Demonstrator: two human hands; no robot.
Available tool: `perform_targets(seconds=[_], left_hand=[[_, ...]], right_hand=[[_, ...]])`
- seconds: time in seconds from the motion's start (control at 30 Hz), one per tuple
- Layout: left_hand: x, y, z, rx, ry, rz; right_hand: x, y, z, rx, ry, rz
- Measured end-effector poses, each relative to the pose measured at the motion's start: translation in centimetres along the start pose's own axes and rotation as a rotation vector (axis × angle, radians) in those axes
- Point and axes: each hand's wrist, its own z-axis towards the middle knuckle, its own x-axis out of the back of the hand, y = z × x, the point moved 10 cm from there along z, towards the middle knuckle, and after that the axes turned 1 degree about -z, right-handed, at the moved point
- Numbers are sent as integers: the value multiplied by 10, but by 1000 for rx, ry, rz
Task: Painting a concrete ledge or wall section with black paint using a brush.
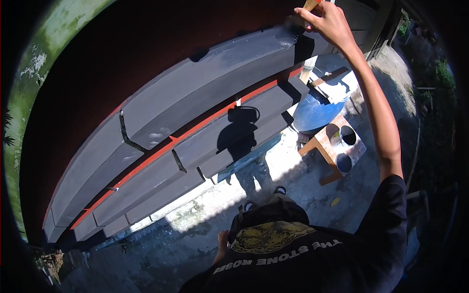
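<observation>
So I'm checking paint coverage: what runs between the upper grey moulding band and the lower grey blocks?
In the head view, a thin red stripe separates the upper grey band from the lower grey blocks.

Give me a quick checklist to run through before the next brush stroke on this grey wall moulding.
1. Right hand grips the brush handle: ok.
2. Bristles loaded with paint: cannot tell, they are out of view.
3. Left hand free, hanging at the side: ok.
4. Grey moulding coverage: not ok, a lighter patch shows near the brush.
5. Red stripe free of grey paint: cannot tell.
6. Blue barrel clear of the feet: ok.
</observation>
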Motion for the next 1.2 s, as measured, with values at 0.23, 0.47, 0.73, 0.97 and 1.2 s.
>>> perform_targets(seconds=[0.23, 0.47, 0.73, 0.97, 1.2], left_hand=[[11, -7, 4, -37, 2, 91], [12, 0, 2, -71, -6, 157], [6, 2, 13, -132, -25, 262], [-19, 0, 22, -180, -59, 331], [-87, -52, 60, -22, -163, 279]], right_hand=[[-6, -29, 4, -32, -149, -251], [-51, -59, -29, 256, -96, -499], [-66, -122, -37, 424, -129, -119], [-50, -47, -31, 268, -62, -551], [-86, -138, -73, 482, -162, -148]])
